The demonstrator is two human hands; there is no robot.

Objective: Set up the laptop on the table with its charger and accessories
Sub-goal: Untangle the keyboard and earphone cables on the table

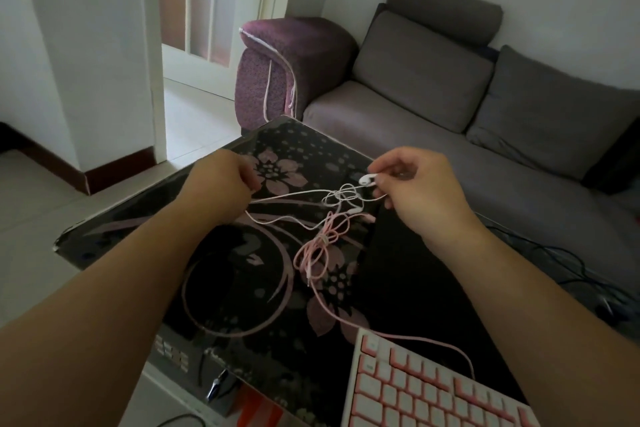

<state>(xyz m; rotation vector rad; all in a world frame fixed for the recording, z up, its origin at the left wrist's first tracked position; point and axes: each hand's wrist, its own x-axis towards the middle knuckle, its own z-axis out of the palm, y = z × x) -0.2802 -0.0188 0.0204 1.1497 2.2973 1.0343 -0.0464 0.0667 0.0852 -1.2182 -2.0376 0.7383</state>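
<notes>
Over a black glass table (242, 281) with a pink flower pattern, I hold a tangled white earphone cord (341, 196) stretched between both hands. My right hand (422, 191) pinches a white earbud (367, 179) at the cord's right end. My left hand (225, 184) is curled round the cord's other end. A pink cable (322, 246), bundled with a tie, hangs from the tangle and runs down to a pink and white keyboard (429, 388) at the table's near right corner. No laptop or charger is visible.
A grey sofa (450, 107) stands behind the table, with a purple armchair arm (291, 69) to its left. Dark cables (568, 263) lie on the table's right side. A shelf under the table holds small items (214, 388). A doorway opens at the back left.
</notes>
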